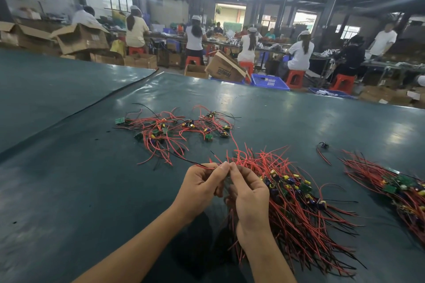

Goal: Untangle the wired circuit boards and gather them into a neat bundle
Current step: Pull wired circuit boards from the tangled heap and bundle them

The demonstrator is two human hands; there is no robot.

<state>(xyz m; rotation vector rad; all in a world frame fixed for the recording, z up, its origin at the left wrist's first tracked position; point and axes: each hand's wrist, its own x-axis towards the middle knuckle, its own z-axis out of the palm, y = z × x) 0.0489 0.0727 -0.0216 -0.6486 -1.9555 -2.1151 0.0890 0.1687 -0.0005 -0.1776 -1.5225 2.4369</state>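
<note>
Faced a green table. Had the big bundle of boards lying nearest; a second bundle far right; a loose tangle beyond, apart. Pinched red wires at the big bundle's left with left hand and right hand, fingertips meeting.

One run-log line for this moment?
left hand pinches thin red wires | right hand pinches them too | tangled red-wired green circuit boards beyond

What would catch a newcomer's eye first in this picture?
Two hands meet at bottom centre, the left hand and right hand pinching red wires. A thick bundle of wired boards fans out beside the right hand; a loose tangle lies farther back on the green table.
</note>
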